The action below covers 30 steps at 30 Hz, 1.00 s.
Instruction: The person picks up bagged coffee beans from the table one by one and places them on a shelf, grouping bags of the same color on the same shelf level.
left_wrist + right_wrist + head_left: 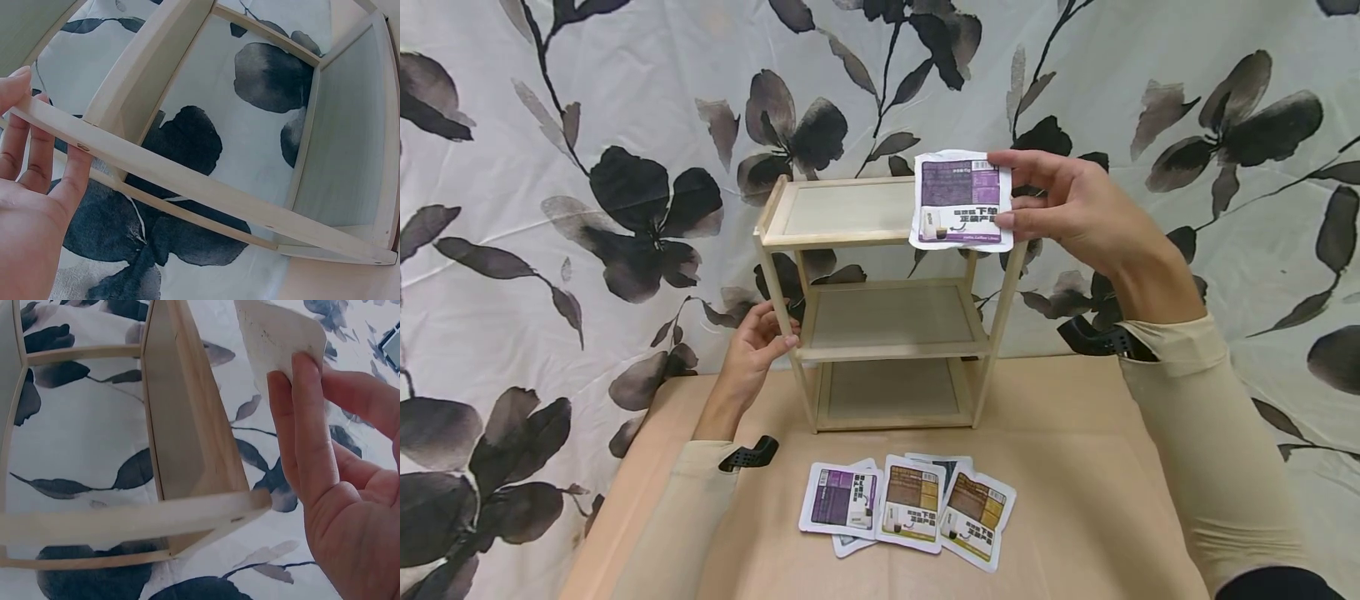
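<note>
Left hand: gripping, with thumb and fingers, the left front post of a pale wooden three-tier rack.
Right hand: pinching a flat, white-edged purple sachet by its right edge.
Held sachet: raised in front of the right end of the top shelf in the head view (contact with the wood impossible to tell).
Rack: upright on a tan tabletop, before a white floral-print cloth.
Lying sachets: overlapping on the tabletop, nearer than the rack; leftmost a white-bordered purple sachet, then two white-bordered brown-and-yellow sachets, with others partly hidden beneath.
</note>
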Motion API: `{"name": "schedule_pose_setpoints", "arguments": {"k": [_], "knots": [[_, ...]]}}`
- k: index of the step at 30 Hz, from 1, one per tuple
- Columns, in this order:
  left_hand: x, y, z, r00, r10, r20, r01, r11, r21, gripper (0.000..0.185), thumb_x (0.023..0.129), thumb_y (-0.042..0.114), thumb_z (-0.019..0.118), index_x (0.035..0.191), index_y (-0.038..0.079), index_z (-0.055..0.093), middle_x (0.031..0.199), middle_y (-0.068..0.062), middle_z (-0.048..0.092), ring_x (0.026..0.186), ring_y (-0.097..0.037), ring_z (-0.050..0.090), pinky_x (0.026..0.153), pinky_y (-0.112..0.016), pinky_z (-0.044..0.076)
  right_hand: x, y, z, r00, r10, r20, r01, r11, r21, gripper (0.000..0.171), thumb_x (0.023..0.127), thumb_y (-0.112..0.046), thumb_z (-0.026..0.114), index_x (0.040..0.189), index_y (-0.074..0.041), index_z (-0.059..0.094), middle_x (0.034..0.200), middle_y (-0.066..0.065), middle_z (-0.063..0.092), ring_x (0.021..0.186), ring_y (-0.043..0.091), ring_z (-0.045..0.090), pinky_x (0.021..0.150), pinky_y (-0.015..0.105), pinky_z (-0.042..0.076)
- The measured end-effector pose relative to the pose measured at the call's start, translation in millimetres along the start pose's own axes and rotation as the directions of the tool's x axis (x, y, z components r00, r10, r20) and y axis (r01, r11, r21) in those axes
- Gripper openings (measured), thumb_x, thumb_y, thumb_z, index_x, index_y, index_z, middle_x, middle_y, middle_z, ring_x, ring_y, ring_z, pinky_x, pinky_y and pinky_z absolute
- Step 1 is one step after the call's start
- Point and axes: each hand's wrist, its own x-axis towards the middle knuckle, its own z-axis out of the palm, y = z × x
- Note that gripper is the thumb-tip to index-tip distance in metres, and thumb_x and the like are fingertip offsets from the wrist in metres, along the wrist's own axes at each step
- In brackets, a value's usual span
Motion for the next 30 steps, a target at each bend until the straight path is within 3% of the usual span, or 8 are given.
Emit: {"name": "schedule_pose_setpoints", "arguments": {"k": [12, 17, 21, 30], "knots": [[-1.2, -0.4, -0.9, 1.0, -0.008, -0.003, 0.008, 1.0, 0.002, 0.056, 0.092, -0.014, 0.063, 0.139, 0.015, 0.055, 0.111, -0.002, 0.064, 0.105, -0.017, 0.062, 0.092, -0.026, 0.057, 24, 8, -20, 0.999, 0.02, 0.045, -0.024, 0.996, 0.088, 0.072, 0.091, 0.013, 0.066, 0.155, -0.004, 0.038, 0.133, 0.017, 0.053, 0.101, 0.023, 0.069, 0.083, 0.028, 0.061], [-1.1, -0.3, -1.1, 1.0, 0.0, -0.001, 0.0, 1.0, -0.001, 0.056, 0.092, -0.015, 0.062, 0.138, 0.015, 0.055, 0.111, -0.003, 0.063, 0.105, -0.018, 0.062, 0.093, -0.027, 0.057, 34, 9, -27, 0.997, 0.077, 0.027, -0.079, 0.993, 0.09, 0.074, 0.09, 0.01, 0.069, 0.155, -0.008, 0.039, 0.133, 0.016, 0.05, 0.106, 0.024, 0.066, 0.084, 0.026, 0.06], [-0.9, -1.0, -1.2, 1.0, -0.001, 0.0, 0.001, 1.0, -0.004, 0.056, 0.092, -0.014, 0.063, 0.139, 0.014, 0.055, 0.112, -0.005, 0.063, 0.106, -0.019, 0.061, 0.093, -0.027, 0.057, 42, 11, -31, 0.99, 0.14, -0.003, -0.139, 0.989, 0.044, 0.076, 0.089, 0.006, 0.072, 0.156, -0.01, 0.039, 0.131, 0.013, 0.05, 0.108, 0.023, 0.064, 0.083, 0.023, 0.06], [-0.1, -3.3, -2.3, 1.0, -0.004, -0.001, 0.004, 1.0, -0.013, 0.056, 0.091, -0.014, 0.064, 0.139, 0.015, 0.055, 0.116, -0.019, 0.06, 0.107, -0.024, 0.061, 0.093, -0.028, 0.057, 56, 19, -33, 0.977, 0.209, -0.03, -0.211, 0.964, -0.161, 0.075, 0.091, -0.006, 0.076, 0.156, -0.011, 0.039, 0.135, 0.007, 0.05, 0.111, 0.021, 0.06, 0.081, 0.022, 0.06]]}}
